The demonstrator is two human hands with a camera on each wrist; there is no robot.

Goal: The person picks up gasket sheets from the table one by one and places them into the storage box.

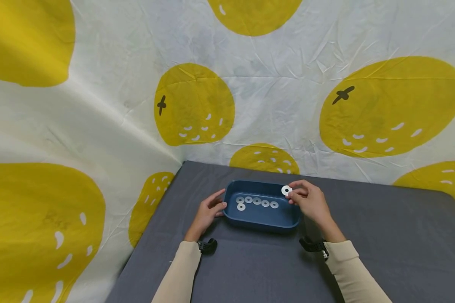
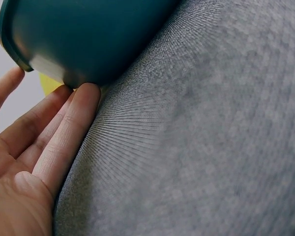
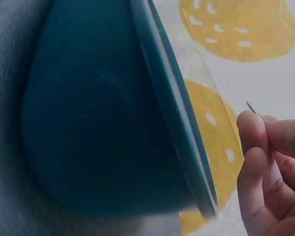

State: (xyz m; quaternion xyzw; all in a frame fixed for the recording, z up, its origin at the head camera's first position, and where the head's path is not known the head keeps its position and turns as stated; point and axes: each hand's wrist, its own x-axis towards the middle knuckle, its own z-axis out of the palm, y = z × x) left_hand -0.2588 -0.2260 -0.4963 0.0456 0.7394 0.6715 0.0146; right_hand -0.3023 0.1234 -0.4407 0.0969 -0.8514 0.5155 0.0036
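A blue rectangular plastic tray [image 1: 265, 221] stands on the grey cloth. Inside lie several flat silver washers [image 1: 257, 201], most in a row and one below the row's left end. At the tray's left end my left hand [image 1: 209, 209] holds the wall, its thumb at the rim; in the left wrist view, extended fingers [image 2: 71, 130] touch the outer side. My right hand [image 1: 312, 203] pinches another washer [image 1: 285, 189] between thumb and fingertips, above the tray's far right corner. The right wrist view shows that washer [image 3: 251, 107] edge-on, mostly hidden by the fingertips.
The grey cloth [image 1: 250, 269] covers the table. Behind it and on the left hangs a white sheet [image 1: 273, 105] with yellow fruit prints. Each wrist wears a black strap [image 1: 207, 246] with a device, below beige sleeves.
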